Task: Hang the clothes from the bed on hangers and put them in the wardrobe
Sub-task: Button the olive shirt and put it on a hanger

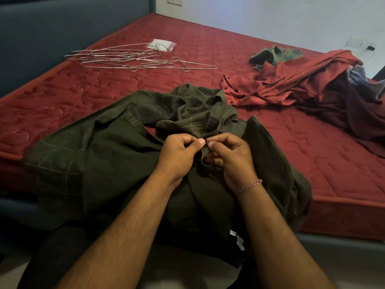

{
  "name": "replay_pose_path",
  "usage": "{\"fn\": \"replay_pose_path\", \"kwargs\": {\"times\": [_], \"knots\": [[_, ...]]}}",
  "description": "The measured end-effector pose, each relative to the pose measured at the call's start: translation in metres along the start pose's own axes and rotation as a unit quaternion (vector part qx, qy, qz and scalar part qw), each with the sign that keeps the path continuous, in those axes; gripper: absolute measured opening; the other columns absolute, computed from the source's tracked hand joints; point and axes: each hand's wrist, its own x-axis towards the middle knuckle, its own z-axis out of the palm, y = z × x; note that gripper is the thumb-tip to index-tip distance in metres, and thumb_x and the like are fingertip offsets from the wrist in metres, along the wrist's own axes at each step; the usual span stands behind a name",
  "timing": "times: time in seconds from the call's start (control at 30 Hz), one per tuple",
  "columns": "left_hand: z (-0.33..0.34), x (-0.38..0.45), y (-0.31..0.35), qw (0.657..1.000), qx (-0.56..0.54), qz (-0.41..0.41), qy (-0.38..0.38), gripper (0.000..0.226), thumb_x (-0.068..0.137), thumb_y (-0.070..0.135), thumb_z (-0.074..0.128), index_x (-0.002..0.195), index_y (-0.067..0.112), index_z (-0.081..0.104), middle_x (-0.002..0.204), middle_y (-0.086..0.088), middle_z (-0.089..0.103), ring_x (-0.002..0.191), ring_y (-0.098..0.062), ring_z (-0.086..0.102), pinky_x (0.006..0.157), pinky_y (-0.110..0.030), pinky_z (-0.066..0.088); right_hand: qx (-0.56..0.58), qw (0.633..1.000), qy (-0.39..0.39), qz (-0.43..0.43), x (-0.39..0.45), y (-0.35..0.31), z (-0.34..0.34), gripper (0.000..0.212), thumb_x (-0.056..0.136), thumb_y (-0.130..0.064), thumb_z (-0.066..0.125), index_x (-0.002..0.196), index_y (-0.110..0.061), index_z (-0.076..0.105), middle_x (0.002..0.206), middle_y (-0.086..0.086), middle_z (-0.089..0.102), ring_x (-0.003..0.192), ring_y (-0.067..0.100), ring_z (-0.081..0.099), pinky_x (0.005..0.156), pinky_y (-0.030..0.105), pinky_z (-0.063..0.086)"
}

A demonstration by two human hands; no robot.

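Both hands together, left hand [180,153] and right hand [226,157] pinching button placket of olive checked shirt [108,147] spread beneath them. Wire hangers [133,58] well beyond, up-left. Best: keep placket taut, work button squarely through hole before fetching hanger.

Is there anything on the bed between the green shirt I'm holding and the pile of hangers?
Nothing visible. Both hands, left hand and right hand, pinch the green shirt; only bare red mattress lies between it and the wire hangers.
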Motion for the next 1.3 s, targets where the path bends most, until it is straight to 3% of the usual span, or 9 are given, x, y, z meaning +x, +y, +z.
{"fn": "replay_pose_path", "kwargs": {"times": [0.27,0.37,0.47,0.67,0.83,1.0,1.13,1.2,1.3], "knots": [[0.0,-0.001,0.014,0.998,-0.045,0.012,0.049,0.032,0.097,0.001,0.051,0.095,0.018,0.079,0.096,0.0,0.077,0.089,-0.011,0.07,0.078,-0.024,0.055,-0.055,0.996,0.025,-0.071,-0.011,0.001,0.003,0.004,0.096,-0.004,0.061,0.093,-0.005,0.062,0.088,0.006,0.063,0.076,0.007,0.063,0.07,0.019,0.052],[-0.011,-0.003,0.022,0.992,0.105,0.07,0.02,0.031,0.092,0.001,0.056,0.106,0.019,0.076,0.098,0.008,0.073,0.086,0.002,0.065,0.078,-0.016,0.05,-0.295,0.94,-0.077,-0.15,-0.017,0.0,-0.014,0.016,0.089,-0.024,0.067,0.095,-0.01,0.07,0.097,0.002,0.069,0.094,0.009,0.064,0.088,0.02,0.049],[-0.022,-0.002,0.02,0.941,0.312,0.125,-0.037,0.025,0.09,0.017,0.07,0.114,0.025,0.072,0.111,0.014,0.066,0.103,-0.002,0.061,0.088,-0.015,0.045,-0.415,0.879,-0.103,-0.211,-0.019,0.004,-0.035,0.018,0.092,-0.027,0.069,0.102,-0.012,0.069,0.102,-0.005,0.062,0.098,-0.004,0.054,0.097,0.008,0.037],[-0.046,0.002,0.039,0.864,0.41,0.287,0.04,0.012,0.095,0.021,0.066,0.102,0.028,0.072,0.095,0.013,0.071,0.087,-0.007,0.065,0.077,-0.032,0.052,-0.307,0.943,-0.018,-0.128,-0.012,-0.033,-0.068,0.012,0.092,-0.009,0.074,0.091,-0.02,0.07,0.093,-0.006,0.069,0.084,-0.004,0.062,0.082,0.016,0.049],[-0.072,0.027,0.091,0.884,0.362,0.242,-0.166,0.005,0.099,0.024,0.068,0.104,0.026,0.07,0.085,0.01,0.07,0.076,-0.004,0.064,0.07,-0.022,0.048,-0.301,0.938,-0.069,-0.159,0.003,-0.079,-0.092,0.007,0.089,-0.01,0.078,0.085,-0.015,0.077,0.08,-0.007,0.075,0.074,0.001,0.065,0.073,0.016,0.051],[-0.093,0.052,0.135,0.828,0.447,0.151,-0.301,0.007,0.092,0.025,0.078,0.1,0.025,0.079,0.09,0.012,0.077,0.084,-0.004,0.072,0.079,-0.023,0.055,-0.384,0.904,-0.105,-0.152,0.029,-0.108,-0.099,0.011,0.085,-0.017,0.083,0.077,-0.018,0.076,0.07,-0.007,0.072,0.063,0.0,0.06,0.062,0.017,0.048],[-0.101,0.075,0.166,0.827,0.376,0.021,-0.416,0.021,0.095,0.006,0.072,0.115,0.01,0.077,0.11,-0.003,0.079,0.099,-0.014,0.073,0.094,-0.032,0.058,-0.412,0.876,-0.247,-0.029,0.055,-0.136,-0.101,0.007,0.087,-0.012,0.081,0.08,-0.011,0.077,0.074,-0.003,0.072,0.071,0.006,0.062,0.071,0.024,0.051],[-0.086,0.094,0.171,0.831,0.453,0.073,-0.315,0.024,0.095,0.005,0.071,0.116,0.014,0.078,0.114,-0.005,0.078,0.094,-0.011,0.072,0.094,-0.035,0.057,-0.459,0.877,-0.123,-0.072,0.078,-0.139,-0.093,0.015,0.088,-0.021,0.081,0.078,-0.012,0.076,0.073,-0.002,0.073,0.068,0.011,0.065,0.072,0.029,0.053],[-0.048,0.106,0.169,0.823,0.493,0.268,0.089,0.024,0.093,0.013,0.063,0.106,0.029,0.077,0.111,0.0,0.076,0.101,-0.023,0.07,0.088,-0.039,0.056,-0.48,0.841,0.161,-0.193,0.097,-0.139,-0.064,0.024,0.087,-0.034,0.079,0.074,-0.015,0.071,0.069,-0.005,0.068,0.07,0.017,0.065,0.07,0.028,0.049]]}}
